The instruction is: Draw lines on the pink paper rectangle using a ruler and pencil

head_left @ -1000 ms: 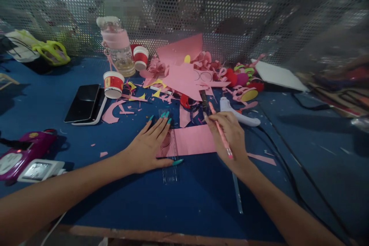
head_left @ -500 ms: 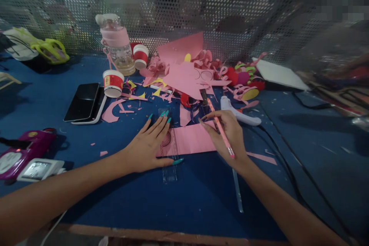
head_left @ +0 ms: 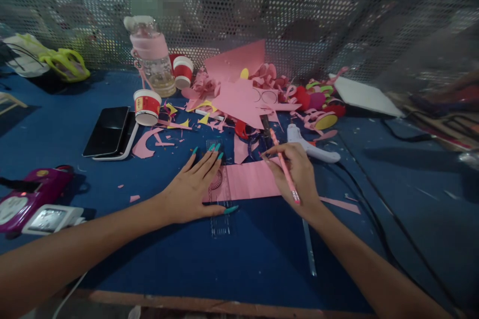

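A strip of pink paper [head_left: 251, 179] lies crosswise on the blue table. Across its left end rests a clear plastic ruler [head_left: 221, 227] with a round protractor pattern. My left hand [head_left: 190, 187] lies flat over the ruler and the paper's end, fingers stretched out, thumb apart near the ruler's lower part. Over the paper's right end, my right hand [head_left: 297, 174] is closed around a pink pencil [head_left: 286, 172], its eraser end towards me. The thumb and a fingertip almost meet; I cannot make out anything between them. A clear stick [head_left: 310, 249] sticks out below this hand.
Beyond the hands lie a white glue gun [head_left: 310, 147] with a black cord, red-handled scissors [head_left: 241, 129] and piled pink paper scraps [head_left: 235, 97]. Left stand a paper cup [head_left: 147, 107], a water bottle [head_left: 153, 62], a phone [head_left: 107, 132] and a purple device [head_left: 33, 197].
The pencil's eraser end has shifted slightly left in my right hand. My left hand, the ruler and the paper stay in place.
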### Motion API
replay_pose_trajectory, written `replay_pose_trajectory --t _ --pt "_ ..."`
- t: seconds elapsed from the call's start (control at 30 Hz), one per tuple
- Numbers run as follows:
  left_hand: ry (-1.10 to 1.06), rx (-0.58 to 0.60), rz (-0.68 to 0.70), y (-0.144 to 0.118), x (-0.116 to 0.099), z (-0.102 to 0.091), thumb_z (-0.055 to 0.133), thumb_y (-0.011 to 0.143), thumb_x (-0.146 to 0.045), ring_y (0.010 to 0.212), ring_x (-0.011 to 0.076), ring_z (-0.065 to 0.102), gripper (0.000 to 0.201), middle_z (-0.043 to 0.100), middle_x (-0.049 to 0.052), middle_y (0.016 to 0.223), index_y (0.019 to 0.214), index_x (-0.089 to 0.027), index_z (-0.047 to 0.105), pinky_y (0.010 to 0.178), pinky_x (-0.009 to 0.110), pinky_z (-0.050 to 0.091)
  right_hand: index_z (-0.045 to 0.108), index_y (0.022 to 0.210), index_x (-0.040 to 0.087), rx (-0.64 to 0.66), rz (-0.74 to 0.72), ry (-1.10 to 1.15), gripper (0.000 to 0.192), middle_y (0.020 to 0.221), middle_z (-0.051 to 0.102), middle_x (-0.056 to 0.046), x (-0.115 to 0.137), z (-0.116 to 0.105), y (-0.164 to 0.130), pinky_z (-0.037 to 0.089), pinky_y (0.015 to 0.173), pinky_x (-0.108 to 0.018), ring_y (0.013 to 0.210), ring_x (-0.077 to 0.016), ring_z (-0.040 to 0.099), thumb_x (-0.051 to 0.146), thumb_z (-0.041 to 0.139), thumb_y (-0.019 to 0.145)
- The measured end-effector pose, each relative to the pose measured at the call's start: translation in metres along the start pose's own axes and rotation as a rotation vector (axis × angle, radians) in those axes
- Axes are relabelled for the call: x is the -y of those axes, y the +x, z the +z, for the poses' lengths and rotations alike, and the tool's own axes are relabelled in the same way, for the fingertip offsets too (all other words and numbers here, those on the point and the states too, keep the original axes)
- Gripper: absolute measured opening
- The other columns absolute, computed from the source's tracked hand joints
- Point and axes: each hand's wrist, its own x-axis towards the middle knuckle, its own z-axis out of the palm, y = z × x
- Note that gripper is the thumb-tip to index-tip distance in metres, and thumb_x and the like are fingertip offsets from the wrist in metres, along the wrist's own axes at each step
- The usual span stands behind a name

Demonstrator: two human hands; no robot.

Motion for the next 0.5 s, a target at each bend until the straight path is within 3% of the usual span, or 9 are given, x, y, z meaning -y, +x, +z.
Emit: replay_pose_trajectory --t 0.5 --pt "-0.008 0.01 -0.007 -0.0002 -0.0018 -0.004 0.025 0.088 -0.079 0.148 0.0338 0.018 0.099 0.022 0.023 0.158 0.15 -0.002 0.028 0.119 0.054 0.012 0.064 0.082 0.021 0.0 0.026 0.055 0.009 0.09 0.059 -0.006 -0.0018 0.0027 -0.0008 0.052 0.067 -0.034 0.079 -0.0193 0.061 0.013 0.06 0.08"
